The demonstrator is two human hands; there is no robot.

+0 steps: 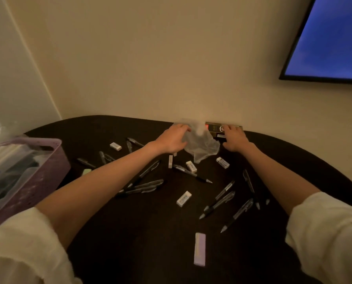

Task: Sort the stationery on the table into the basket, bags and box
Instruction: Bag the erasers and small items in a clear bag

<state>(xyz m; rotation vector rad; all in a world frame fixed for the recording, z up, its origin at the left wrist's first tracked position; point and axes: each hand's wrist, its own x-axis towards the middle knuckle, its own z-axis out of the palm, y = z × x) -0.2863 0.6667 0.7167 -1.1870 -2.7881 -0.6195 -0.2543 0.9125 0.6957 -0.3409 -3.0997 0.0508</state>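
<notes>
Dark table (150, 253), pens scattered; my left hand (172, 140) grips the clear bag (199, 144), right hand (235, 140) rests flat on the box (214, 128). I'd spread the bag's mouth wide first.

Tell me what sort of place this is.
Probably a room at home or in a hotel: a dark rounded table set against a plain wall, and a flat screen mounted on that wall.

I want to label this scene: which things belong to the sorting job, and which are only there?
Job: pens, erasers, clear bag in left hand, box under right hand, basket.
Not job: screen, table.
</notes>
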